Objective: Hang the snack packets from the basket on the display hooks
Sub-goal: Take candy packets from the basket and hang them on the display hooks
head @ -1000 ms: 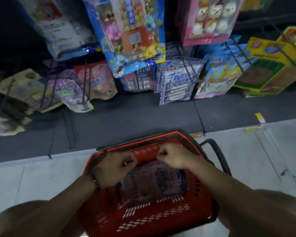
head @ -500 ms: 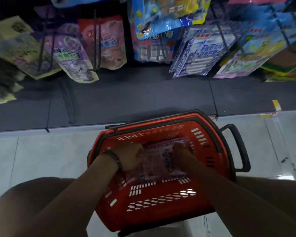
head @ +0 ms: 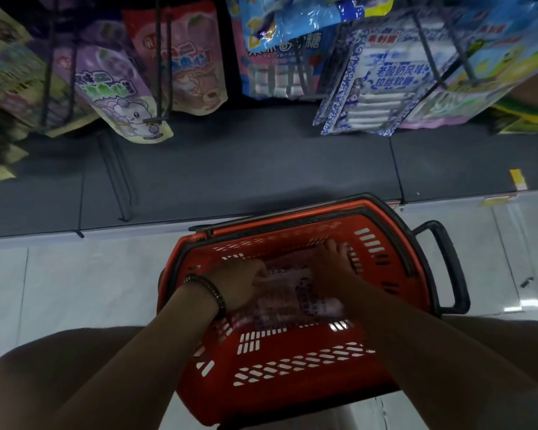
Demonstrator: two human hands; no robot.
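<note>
Reaching into the red slotted plastic basket point(head: 292, 367) on glossy floor tiles point(head: 75, 290), the left hand point(head: 243, 283) curls its fingers round crinkly film snack packets point(head: 292, 299) lying inside; the right hand point(head: 330, 265) lies flatter, fingers spread straight; beyond, thin wire display hooks point(head: 158, 72) carry shiny pouches point(head: 118, 88).

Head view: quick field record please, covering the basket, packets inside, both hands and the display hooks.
basket: red, on the pale floor below the display
packets: pale with blue print, lying flat in the basket
left hand: on the packets' left edge, grip unclear
right hand: fingers straight, at the packets' far side
display hooks: dark wire, stocked with hanging packets
</note>
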